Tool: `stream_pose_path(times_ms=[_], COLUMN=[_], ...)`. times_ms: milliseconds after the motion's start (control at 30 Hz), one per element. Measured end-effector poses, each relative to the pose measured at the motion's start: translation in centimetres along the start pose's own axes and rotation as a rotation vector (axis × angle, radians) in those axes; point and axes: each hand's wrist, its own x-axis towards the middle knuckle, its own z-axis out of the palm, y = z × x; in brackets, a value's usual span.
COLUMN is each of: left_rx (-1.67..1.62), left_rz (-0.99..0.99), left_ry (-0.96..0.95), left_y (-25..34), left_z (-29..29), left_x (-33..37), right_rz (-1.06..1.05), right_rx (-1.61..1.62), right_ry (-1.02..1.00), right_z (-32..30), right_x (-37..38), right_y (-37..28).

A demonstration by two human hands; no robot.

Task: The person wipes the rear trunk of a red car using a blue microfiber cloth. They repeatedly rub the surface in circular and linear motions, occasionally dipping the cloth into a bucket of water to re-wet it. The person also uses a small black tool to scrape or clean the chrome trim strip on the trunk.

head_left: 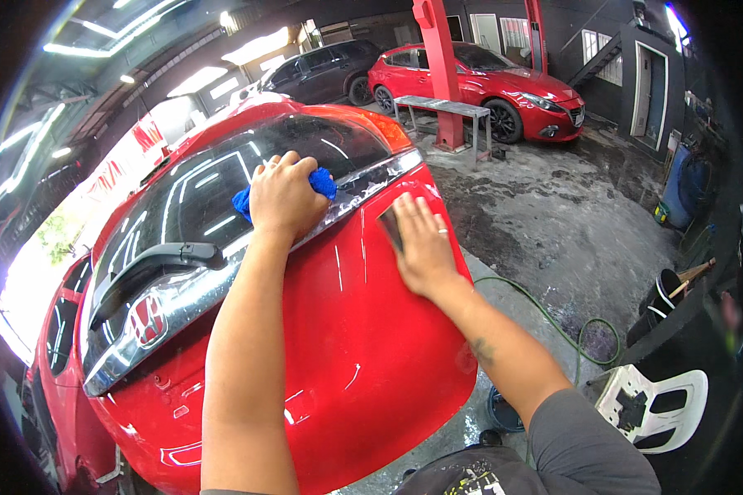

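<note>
Arms (248,355) outstretched, left hand (285,198) clutching cloth (323,183)

Dark walls (562,33) all round, bright strip lights (78,51) up on the ceiling and daylight absolutely blasting in on the left. The floor (545,223) is grey, kinda grubby, with dark patches. Pale window (593,45) at the back, door (652,99) in a light frame, narrow bench (442,105) by a red post (439,66), white plastic chair (683,415) lower right.
</note>
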Motion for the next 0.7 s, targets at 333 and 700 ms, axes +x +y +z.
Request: stream_pose_path(times_ms=[333, 700], left_rx=[0.002, -0.017], left_rz=[0.029, 0.013], left_ry=[0.042, 0.005], left_y=[-0.2, 0.4], left_z=[0.0, 0.1], left_x=[0.1, 0.3], right_rz=[0.049, 0.065], right_rx=[0.002, -0.105], right_ry=[0.016, 0.041], right_z=[-0.4, -0.7], right_x=[5.3, 7.3], right_y=[4.6, 6.3])
